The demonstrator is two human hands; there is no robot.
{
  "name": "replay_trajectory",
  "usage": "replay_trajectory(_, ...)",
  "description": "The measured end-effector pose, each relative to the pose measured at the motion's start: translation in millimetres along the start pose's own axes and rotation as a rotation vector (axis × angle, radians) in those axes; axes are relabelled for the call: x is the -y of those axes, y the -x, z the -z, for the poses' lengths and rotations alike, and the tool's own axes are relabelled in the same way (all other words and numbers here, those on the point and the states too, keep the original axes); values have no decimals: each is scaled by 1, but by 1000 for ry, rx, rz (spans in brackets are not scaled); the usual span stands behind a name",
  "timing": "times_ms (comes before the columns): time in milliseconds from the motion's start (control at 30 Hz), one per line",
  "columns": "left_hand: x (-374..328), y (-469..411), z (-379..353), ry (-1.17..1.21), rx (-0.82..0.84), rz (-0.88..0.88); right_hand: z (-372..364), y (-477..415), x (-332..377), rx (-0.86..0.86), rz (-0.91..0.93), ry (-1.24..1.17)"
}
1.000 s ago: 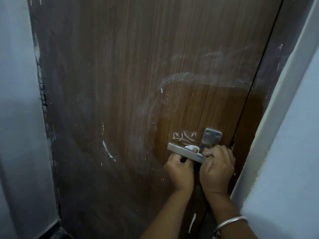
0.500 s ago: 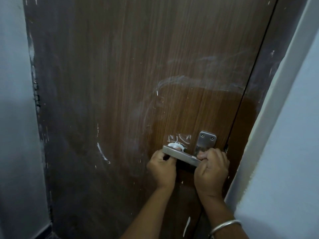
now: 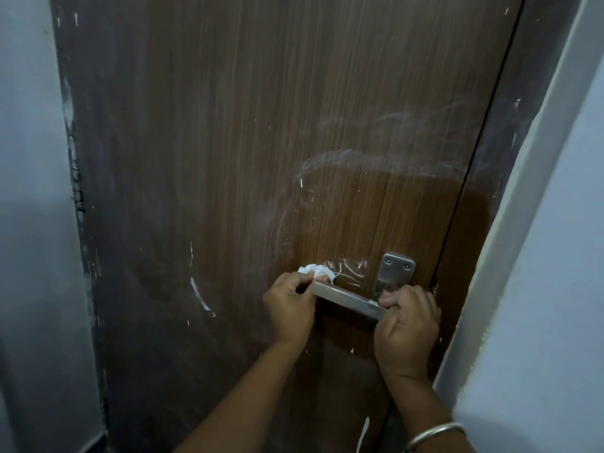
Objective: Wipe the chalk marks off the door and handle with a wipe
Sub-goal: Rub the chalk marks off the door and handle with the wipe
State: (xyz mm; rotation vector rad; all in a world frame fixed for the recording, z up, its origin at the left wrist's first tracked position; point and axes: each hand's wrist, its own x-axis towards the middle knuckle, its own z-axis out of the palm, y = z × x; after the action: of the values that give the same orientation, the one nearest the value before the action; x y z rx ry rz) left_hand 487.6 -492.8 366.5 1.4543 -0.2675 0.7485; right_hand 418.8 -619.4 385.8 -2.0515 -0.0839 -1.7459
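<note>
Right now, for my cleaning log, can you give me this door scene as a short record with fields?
left hand: holds a white wipe at the handle's free end
right hand: grips the handle near its plate
door: brown wood
chalk showing: scribbles just above the handle; curved mark further left; smear higher up
right wrist: metal bangle

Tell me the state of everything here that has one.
Door: appears closed, chalk-smeared.
Handle: held near its plate.
Wipe: bunched, against the handle's free end.
Left hand: pinching the wipe.
Right hand: curled round the handle.
Chalk marks: uncleaned above the handle.
</note>
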Motion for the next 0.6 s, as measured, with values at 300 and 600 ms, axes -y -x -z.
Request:
replay_trajectory(300,-13,-26,10,-200,97,-241,-1,1,-1,0,1,12)
replay_trajectory(600,4,-16,18,-276,150,-337,-3,1,-4,-6,-2,9)
